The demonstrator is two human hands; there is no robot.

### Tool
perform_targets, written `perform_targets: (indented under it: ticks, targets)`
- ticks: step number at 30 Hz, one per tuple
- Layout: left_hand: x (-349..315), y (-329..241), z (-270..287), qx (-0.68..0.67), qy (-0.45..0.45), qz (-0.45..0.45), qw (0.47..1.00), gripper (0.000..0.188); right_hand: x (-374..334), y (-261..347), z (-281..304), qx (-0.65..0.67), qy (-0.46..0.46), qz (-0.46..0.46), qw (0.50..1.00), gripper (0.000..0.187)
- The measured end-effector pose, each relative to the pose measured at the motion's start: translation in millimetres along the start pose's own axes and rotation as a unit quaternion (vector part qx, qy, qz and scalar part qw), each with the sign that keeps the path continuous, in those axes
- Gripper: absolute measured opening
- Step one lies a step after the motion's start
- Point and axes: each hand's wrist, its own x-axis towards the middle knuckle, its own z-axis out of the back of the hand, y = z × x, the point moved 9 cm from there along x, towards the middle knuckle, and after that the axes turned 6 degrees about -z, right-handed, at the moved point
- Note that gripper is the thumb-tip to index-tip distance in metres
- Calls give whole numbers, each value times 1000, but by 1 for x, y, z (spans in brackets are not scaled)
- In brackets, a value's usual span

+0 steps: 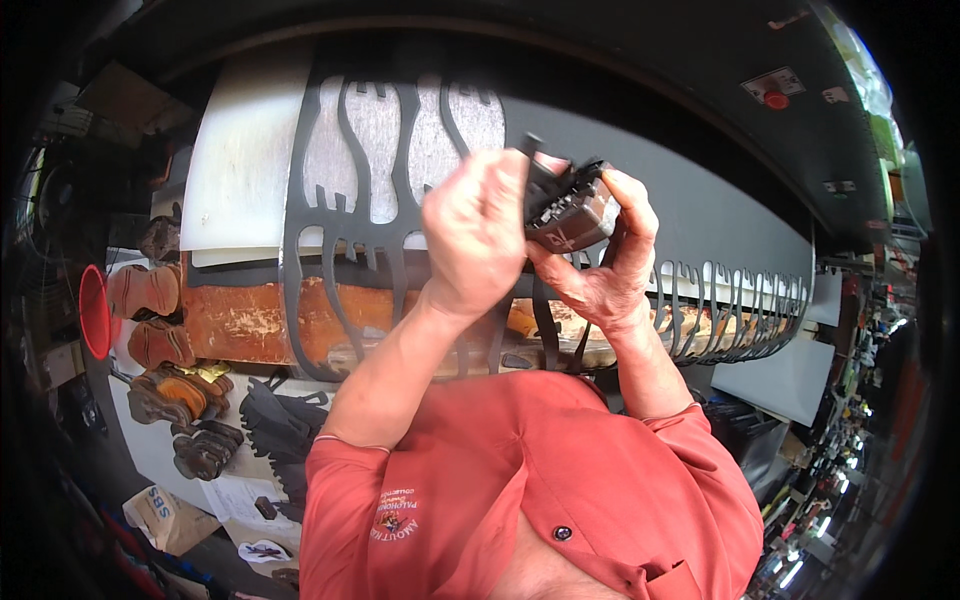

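My right hand (pixel 608 265) grips a dark block with a brownish front face (pixel 578 228) and a rough, jagged top edge; its exact kind I cannot make out. Close against it, my left hand (pixel 472 225) is closed and slightly blurred by motion. Its fingers meet a thin black piece (pixel 538 175) at the block's left side. Both hands are raised over a black sheet (pixel 395 225) with rows of sole-shaped cutouts. Through these openings show a grey surface and a worn wooden board (pixel 245 318). Part of the block is hidden behind my fingers.
A dark machine beam with a red button (pixel 775 100) spans the far side. White sheets (pixel 240 170) lie at the left. Stacks of brown sole-shaped pieces (pixel 165 398), black ones (pixel 207 448), black scraps (pixel 275 425) and a red-rimmed round object (pixel 95 312) are further left.
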Motion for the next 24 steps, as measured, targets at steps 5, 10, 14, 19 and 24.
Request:
perform_targets:
  ticks: [5,10,14,19,24]
  targets:
    - [-6,34,11,-47,-23,126,991,38,-7,10,3,-12,-2,45,999,100]
    - [-11,-1,-1,-81,91,13,992,27,-9,1,3,18,-5,13,1000,99]
    - [-13,0,5,82,133,53,986,19,-11,2,2,-2,1,25,1000,99]
    - [-14,-7,11,130,80,-4,988,15,-15,4,4,7,4,29,1000,102]
    - [-23,5,16,110,29,-23,993,22,-16,7,-1,5,37,33,999,101]
